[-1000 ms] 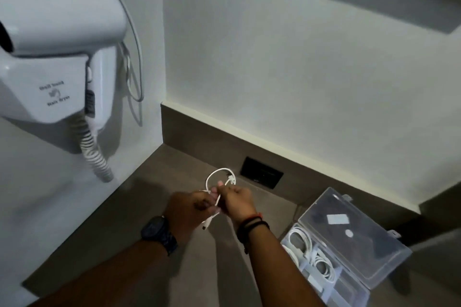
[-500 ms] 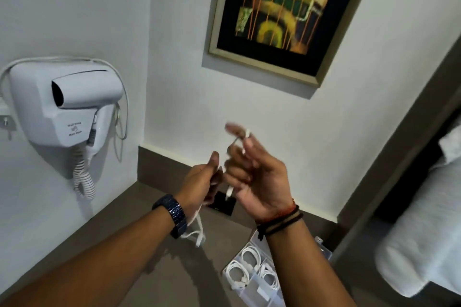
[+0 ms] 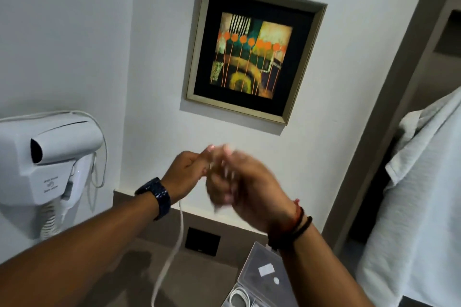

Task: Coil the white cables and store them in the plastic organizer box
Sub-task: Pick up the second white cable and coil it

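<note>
Both hands are raised in front of the wall, close together and touching. My left hand (image 3: 185, 173), with a dark watch on the wrist, pinches a white cable (image 3: 172, 254) that hangs down from it in a long strand toward the counter. My right hand (image 3: 239, 182) is motion-blurred, fingers curled around the cable's upper part beside the left. The clear plastic organizer box (image 3: 259, 271) stands open at the bottom right, lid up, with a coiled white cable (image 3: 239, 298) inside. My right forearm hides part of the box.
A white wall-mounted hair dryer (image 3: 47, 157) with a coiled cord hangs at the left. A framed painting (image 3: 252, 55) is on the wall. A black wall socket (image 3: 202, 241) sits above the grey counter (image 3: 199, 279). White towelling fabric (image 3: 424, 207) hangs at the right.
The view has tilted upward and my hands have risen from the counter. The small coil has come undone; the cable now hangs as a long strand from my left hand.
</note>
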